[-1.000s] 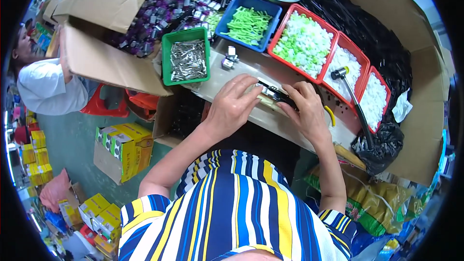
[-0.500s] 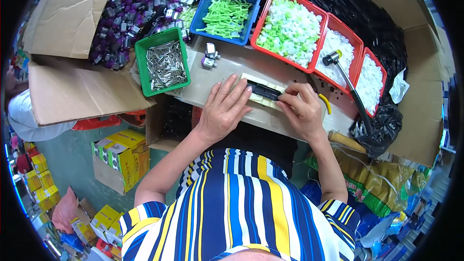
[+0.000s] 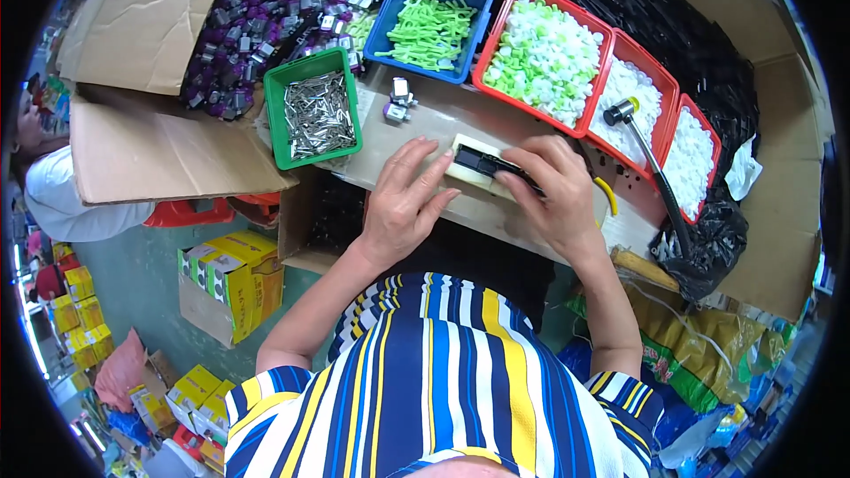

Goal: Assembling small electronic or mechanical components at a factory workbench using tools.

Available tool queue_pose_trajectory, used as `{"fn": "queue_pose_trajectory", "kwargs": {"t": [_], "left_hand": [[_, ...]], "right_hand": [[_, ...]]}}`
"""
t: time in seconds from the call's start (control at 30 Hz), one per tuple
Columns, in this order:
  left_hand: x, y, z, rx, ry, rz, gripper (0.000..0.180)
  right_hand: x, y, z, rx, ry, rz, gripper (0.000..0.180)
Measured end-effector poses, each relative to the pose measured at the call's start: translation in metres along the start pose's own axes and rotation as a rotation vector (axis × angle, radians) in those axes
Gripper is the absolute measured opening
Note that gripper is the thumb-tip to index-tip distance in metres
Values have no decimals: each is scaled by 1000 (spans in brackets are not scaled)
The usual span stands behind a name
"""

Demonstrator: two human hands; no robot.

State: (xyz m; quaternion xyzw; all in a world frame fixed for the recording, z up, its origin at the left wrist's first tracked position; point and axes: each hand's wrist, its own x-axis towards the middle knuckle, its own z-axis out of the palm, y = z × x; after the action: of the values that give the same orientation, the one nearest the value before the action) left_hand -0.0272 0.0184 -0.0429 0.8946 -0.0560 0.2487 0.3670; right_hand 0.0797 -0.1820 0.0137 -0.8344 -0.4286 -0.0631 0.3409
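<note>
A pale wooden block (image 3: 469, 166) lies on the cardboard work surface (image 3: 460, 119), with a long black plastic part (image 3: 489, 165) resting on top of it. My left hand (image 3: 404, 204) lies flat with its fingers spread, fingertips touching the block's near edge. My right hand (image 3: 553, 196) has its fingers pinched on the right end of the black part. Two small purple and silver pieces (image 3: 397, 99) sit on the surface just beyond my hands.
A green bin of metal clips (image 3: 314, 115), a blue bin of green pieces (image 3: 429, 25) and red bins of white pieces (image 3: 544, 57) line the back. A hammer (image 3: 646, 155) lies across the right bins. An open carton of purple parts (image 3: 239, 31) stands left. Another person (image 3: 53, 186) sits at far left.
The view has shifted, so the bins sit lower in the picture. My hands have kept their place at the block and black part, my left fingers spreading a little.
</note>
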Motion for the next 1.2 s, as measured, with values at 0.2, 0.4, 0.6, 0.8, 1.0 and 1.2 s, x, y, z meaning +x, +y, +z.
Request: {"fn": "queue_pose_trajectory", "kwargs": {"t": [0.2,0.4,0.6,0.8,1.0,1.2], "left_hand": [[-11,-1,-8,-23,79,-132,48],[-18,-4,-16,-2,129,-150,42],[-21,-12,-24,-16,165,-155,41],[-16,-3,-35,-81,249,-246,36],[-3,4,-23,-888,277,-654,28],[16,12,-13,-1090,121,-740,22]], "right_hand": [[65,-20,65,-40,-126,-115,21],[93,-25,102,-207,-242,-101,15],[95,-28,106,-330,-277,-92,15],[88,-26,69,-102,-364,-8,24],[63,-35,25,477,-422,276,25],[31,-30,18,356,-156,151,29]]}}
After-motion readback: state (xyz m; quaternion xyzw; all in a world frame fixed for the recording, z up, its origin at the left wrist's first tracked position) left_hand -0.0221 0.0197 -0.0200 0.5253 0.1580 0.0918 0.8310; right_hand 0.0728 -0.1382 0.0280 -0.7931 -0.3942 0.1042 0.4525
